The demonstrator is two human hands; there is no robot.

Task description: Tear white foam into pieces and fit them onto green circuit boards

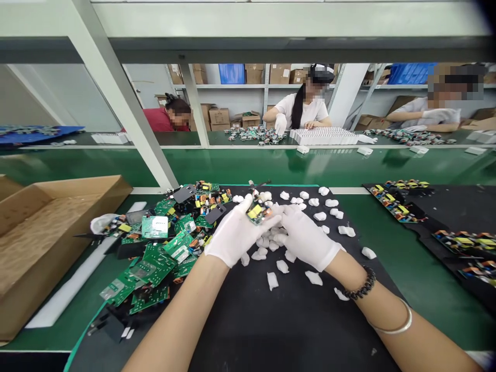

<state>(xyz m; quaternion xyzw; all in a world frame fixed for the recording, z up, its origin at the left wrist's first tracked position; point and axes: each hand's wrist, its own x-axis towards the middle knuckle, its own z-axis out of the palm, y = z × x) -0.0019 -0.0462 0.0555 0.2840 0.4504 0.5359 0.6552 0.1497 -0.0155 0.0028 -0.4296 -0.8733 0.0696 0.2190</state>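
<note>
My left hand (236,230), in a white glove, grips a small circuit board (256,212) with yellow and orange components, tilted above the black mat (248,320). My right hand (306,232), also gloved, is close against the board's right side with its fingers drawn together. What those fingers hold, if anything, is hidden. White crumpled lumps (282,266) lie scattered under and around both hands. Left of my left hand is a heap of green circuit boards (155,263), some with black plates or clear film on them.
A cardboard box (70,206) stands at the left beside a white strip (73,284). More boards (391,204) lie in rows on the right. Beyond the green conveyor belt (240,165), several co-workers sit by boards and white casings (325,135). A metal post (116,93) rises at left.
</note>
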